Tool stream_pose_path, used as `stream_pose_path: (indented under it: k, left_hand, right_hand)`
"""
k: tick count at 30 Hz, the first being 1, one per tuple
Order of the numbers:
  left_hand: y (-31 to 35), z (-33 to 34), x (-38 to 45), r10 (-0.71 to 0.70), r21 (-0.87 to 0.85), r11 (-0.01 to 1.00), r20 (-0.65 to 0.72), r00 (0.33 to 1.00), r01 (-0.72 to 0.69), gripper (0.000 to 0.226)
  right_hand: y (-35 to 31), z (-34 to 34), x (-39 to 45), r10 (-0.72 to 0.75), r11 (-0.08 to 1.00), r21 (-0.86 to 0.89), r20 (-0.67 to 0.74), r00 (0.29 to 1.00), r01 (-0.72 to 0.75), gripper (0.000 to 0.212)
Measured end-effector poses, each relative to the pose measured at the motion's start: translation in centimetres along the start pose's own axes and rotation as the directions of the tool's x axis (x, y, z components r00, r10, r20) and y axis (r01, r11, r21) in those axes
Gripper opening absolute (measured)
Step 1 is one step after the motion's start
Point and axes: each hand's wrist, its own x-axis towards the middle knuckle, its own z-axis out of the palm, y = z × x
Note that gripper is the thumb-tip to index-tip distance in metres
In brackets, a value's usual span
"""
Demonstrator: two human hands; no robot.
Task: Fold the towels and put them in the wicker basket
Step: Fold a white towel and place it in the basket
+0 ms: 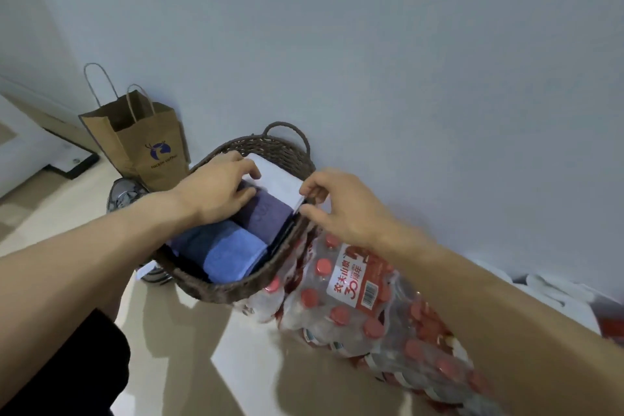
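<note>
Wicker basket (216, 290) on floor against wall, paper bag (148, 145) just left, bottled-water pack (358, 297) touching right rim; little side room. Inside: light blue towel (233, 258), purple towel (266, 213), white towel (280, 184) at far end. Left hand (219, 187) reaches in, fingers straight, pressing white towel. Right hand (341, 204) over right rim, grip pinching white towel edge.

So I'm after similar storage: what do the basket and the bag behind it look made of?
The basket looks like dark brown woven wicker or rope, going by its plaited wall and twisted handle. The bag looks like matte brown kraft paper with twisted-cord handles.
</note>
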Motion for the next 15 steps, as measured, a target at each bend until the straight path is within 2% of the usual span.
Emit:
stream_pose_path:
  k: [3, 7, 9, 12, 15]
  left_hand:
    - [6.1, 0.5, 0.9, 0.123, -0.05, 0.991, -0.061, 0.99, -0.126, 0.014]
    - [16.3, 4.4, 2.6, 0.283, -0.105, 0.956, 0.08, 0.956, -0.274, 0.012]
    - [21.7, 7.3, 3.4, 0.355, -0.117, 0.933, 0.158, 0.922, -0.339, 0.014]
    - [29.1, 12.4, 3.8, 0.432, -0.198, 0.9, 0.284, 0.856, -0.389, 0.016]
    - [34.5, 17.9, 4.4, 0.459, -0.149, 0.888, 0.363, 0.811, -0.436, 0.013]
  right_hand:
    - [2.6, -4.5, -5.7, 0.07, 0.996, -0.058, 0.024, 0.997, -0.069, 0.013]
    - [7.9, -9.5, -15.7, 0.274, 0.951, -0.197, 0.174, 0.946, -0.239, 0.012]
    - [10.9, -11.1, -20.8, 0.392, 0.902, -0.277, 0.196, 0.899, -0.332, 0.013]
    - [15.6, -12.3, -27.6, 0.575, 0.796, -0.327, 0.15, 0.804, -0.508, 0.02]
    - [20.1, -12.3, -32.5, 0.722, 0.647, -0.41, 0.059, 0.689, -0.643, 0.04]
